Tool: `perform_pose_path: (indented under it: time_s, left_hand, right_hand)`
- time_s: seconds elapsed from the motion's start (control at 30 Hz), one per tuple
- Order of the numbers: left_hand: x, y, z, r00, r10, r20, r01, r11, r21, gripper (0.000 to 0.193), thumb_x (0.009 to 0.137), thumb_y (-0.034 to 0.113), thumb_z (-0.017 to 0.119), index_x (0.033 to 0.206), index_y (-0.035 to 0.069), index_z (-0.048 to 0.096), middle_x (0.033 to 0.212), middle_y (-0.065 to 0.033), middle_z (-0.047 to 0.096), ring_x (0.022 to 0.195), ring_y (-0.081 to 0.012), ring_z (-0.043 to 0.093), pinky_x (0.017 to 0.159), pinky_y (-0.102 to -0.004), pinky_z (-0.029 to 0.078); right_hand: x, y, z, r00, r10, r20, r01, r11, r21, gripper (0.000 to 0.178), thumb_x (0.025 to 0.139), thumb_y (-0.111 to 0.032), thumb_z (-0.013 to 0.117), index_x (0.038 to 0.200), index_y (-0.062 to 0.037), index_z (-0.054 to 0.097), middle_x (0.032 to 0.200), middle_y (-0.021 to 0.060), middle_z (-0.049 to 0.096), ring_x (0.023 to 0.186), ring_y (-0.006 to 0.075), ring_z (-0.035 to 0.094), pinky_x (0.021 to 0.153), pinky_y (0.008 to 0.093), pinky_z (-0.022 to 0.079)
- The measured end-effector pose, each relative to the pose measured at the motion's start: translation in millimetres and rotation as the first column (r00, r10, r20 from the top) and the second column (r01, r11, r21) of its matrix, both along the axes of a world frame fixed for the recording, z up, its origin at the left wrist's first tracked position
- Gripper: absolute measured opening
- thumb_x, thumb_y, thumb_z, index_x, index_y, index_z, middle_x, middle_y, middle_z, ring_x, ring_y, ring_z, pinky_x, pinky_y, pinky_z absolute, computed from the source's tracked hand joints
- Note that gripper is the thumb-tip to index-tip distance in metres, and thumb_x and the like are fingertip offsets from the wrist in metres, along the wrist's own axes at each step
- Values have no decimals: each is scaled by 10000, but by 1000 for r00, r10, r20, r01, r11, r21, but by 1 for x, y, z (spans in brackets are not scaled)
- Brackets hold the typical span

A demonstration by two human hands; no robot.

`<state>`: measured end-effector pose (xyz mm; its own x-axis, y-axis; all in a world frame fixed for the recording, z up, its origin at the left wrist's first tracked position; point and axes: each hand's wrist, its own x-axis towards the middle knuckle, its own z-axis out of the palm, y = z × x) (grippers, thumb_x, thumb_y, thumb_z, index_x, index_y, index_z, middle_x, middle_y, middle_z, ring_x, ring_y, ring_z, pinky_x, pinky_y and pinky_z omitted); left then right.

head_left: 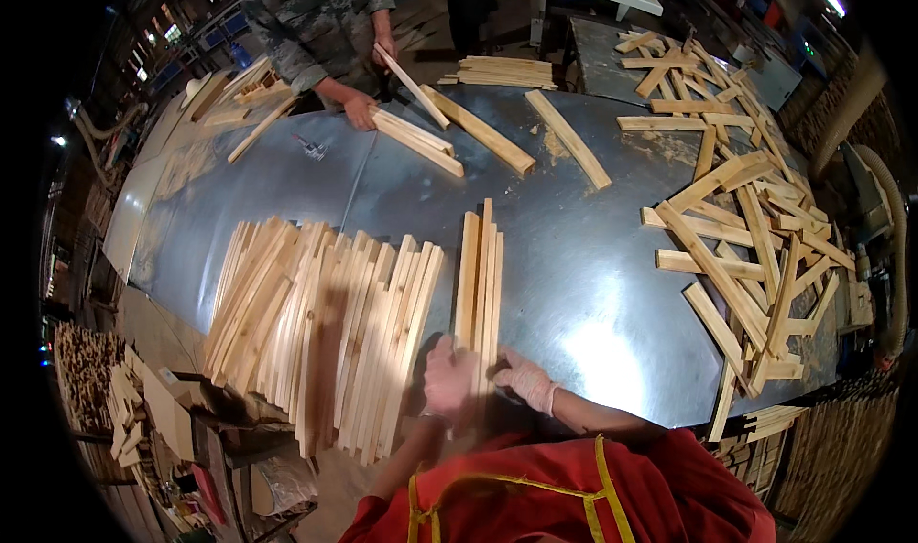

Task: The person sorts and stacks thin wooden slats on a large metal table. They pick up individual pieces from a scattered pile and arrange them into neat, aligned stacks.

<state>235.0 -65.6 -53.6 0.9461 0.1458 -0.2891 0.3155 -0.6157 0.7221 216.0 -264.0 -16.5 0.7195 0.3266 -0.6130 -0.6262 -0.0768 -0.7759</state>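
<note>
A small bundle of wooden strips (481,285) lies lengthwise on the metal table in front of me, its far ends uneven. At its near end, my left hand (449,379), in a pale glove and slightly blurred, is closed against the left side. My right hand (527,380), gloved too, grips the same end from the right with bent fingers. Just left of my hands is a wide row of wooden strips (325,323), packed side by side, with some lying askew on top. The undersides of the held strips are hidden.
Across the metal table (564,256), a co-worker (320,27) in camouflage clothing holds strips in both hands. Two loose boards (569,139) (486,130) lie nearby. A jumbled heap of wood pieces (746,228) covers the right side. A flat stack (502,72) sits at the far edge.
</note>
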Motion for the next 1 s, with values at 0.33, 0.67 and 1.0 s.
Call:
perform_pose_path:
  time_s: [0.33, 0.67, 1.0]
  left_hand:
    - [15, -66, 20, 967, -247, 63, 188, 858, 478, 846, 817, 285, 789, 1521, 26, 396, 1306, -236, 599, 1158, -455, 616, 937, -560, 528]
    - [15, -66, 7, 963, -257, 81, 178, 831, 527, 642, 867, 218, 731, 1435, 99, 456, 1255, -221, 624, 1069, -473, 643, 828, -591, 546]
    - [9, -60, 6, 959, -278, 47, 223, 851, 476, 775, 864, 373, 781, 1535, 140, 473, 1336, -262, 599, 1090, -479, 661, 919, -571, 555]
  right_hand:
    - [164, -158, -116, 580, 494, 648, -109, 835, -539, 465, 999, -416, 542, 1282, -70, 670, 1294, 251, 669, 1207, 409, 647, 1016, 478, 510]
    - [338, -279, -38, 845, 308, 438, 376, 241, -895, 655, 872, -222, 765, 1446, -54, 498, 1202, 177, 680, 1146, 355, 669, 1005, 469, 531]
    - [13, -124, -37, 995, -47, -94, 42, 998, -53, 966, 816, -193, 764, 1623, 20, 277, 1266, 240, 674, 1121, 280, 660, 919, 386, 572]
